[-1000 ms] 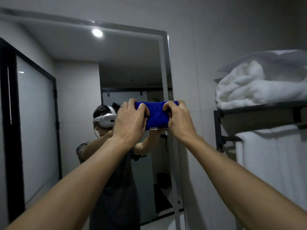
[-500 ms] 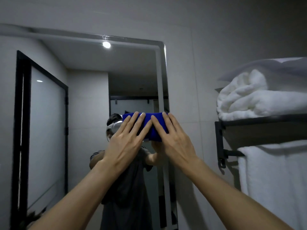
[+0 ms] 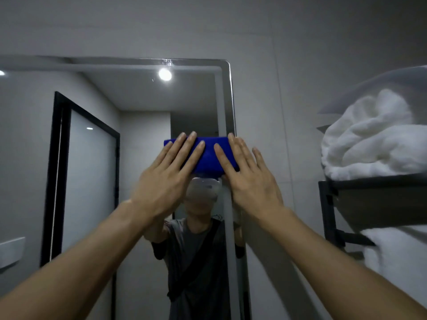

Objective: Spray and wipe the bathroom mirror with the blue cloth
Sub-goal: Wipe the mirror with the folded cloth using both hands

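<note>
Pressing flat, the left hand (image 3: 165,181) and right hand (image 3: 250,179) held the blue cloth (image 3: 209,155) against the mirror (image 3: 138,93), fingers spread wide; no writing could be read

Both flat hands, left hand (image 3: 165,181) and right hand (image 3: 250,181), press the blue cloth (image 3: 209,155) against the mirror (image 3: 138,93).

Mirror (image 3: 138,93): glossy glass, smooth, with a frosted matt band along its top and right edge. Cloth (image 3: 209,155): blue fabric, matt, fine soft nap. Wall (image 3: 277,31): large pale tiles, smooth, faint satin sheen. Towels (image 3: 369,139) at right: white terry cloth, thick, rough looped pile. Rack (image 3: 328,211) beneath them: black metal, matt finish. Door frame reflected at left: black, matt; its panel looks frosted.
</note>
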{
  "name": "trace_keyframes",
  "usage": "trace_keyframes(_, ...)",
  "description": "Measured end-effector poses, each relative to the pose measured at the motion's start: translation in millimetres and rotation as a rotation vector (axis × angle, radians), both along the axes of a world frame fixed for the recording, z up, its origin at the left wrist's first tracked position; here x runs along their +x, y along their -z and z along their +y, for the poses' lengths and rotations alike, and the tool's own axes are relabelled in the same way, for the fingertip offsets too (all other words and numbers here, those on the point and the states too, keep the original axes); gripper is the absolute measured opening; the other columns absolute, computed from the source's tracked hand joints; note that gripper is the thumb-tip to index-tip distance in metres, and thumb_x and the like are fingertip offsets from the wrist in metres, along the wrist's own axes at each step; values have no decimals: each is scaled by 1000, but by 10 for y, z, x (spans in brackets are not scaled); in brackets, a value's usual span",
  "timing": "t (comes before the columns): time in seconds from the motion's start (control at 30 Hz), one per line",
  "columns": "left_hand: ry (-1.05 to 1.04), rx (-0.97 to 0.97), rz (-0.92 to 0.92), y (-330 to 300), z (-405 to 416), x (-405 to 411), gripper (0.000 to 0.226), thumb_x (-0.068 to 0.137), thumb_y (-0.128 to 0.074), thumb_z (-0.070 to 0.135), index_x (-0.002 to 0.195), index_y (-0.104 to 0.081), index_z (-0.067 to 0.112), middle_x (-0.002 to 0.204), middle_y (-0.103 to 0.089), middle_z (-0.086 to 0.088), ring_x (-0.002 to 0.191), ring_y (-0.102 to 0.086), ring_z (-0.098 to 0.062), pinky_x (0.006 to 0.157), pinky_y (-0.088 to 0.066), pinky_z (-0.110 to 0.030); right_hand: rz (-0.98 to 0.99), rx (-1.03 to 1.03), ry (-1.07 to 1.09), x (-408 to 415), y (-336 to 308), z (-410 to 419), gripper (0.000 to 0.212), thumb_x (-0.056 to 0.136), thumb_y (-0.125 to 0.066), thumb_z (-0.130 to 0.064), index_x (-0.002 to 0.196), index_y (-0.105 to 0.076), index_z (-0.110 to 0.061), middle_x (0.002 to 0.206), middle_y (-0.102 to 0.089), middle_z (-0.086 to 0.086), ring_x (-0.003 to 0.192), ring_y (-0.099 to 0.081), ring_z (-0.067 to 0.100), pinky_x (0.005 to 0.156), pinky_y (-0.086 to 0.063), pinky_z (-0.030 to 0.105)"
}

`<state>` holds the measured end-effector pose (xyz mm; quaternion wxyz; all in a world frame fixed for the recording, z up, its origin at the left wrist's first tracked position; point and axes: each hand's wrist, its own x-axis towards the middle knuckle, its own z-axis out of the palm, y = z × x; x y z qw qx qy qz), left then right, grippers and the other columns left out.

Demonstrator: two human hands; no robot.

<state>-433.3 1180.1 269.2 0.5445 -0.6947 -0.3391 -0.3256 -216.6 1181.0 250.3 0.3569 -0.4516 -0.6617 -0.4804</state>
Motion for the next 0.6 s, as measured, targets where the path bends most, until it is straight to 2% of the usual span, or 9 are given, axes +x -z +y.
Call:
trace_keyframes(0.13, 0, -15, -46, -601, 95, -22, 71, 99, -34, 34, 154, 10, 19, 165, 8, -12, 148, 15, -24, 119, 7, -36, 14, 52, 6, -25, -644, 58, 66, 106, -33, -33, 156, 9, -23, 164, 12, 14, 151, 8, 29, 123, -11, 48)
trace_keyframes(0.23, -43, -48, -71, -973, 105, -11, 71, 103, -34, 35, 154, 12, 21, 165, 11, -12, 150, 15, -26, 116, 9, -36, 10, 72, 13, -55, -1042, 60, 62, 107, -30, -34, 157, 5, -23, 164, 10, 14, 152, 6, 29, 123, -12, 48)
trace_keyframes(0.33, -72, -67, -95, -1272, 95, 17, 71, 104, -36, 35, 157, 9, 21, 166, 10, -12, 152, 10, -30, 120, 1, -42, 18, 78, -2, -82, -1334, 58, 60, 107, -29, -34, 157, 3, -25, 165, 8, 12, 152, 5, 29, 123, -11, 46)
trace_keyframes(0.6, -58, -66, -137, -1865, 111, 99, 71, 104, -41, 31, 158, 3, 21, 167, 7, -12, 153, 7, -32, 121, -2, -47, 84, 84, -18, -132, -1845, 83, 60, 107, -31, -32, 157, 2, -29, 165, 11, 9, 151, 7, 28, 120, -14, 46)
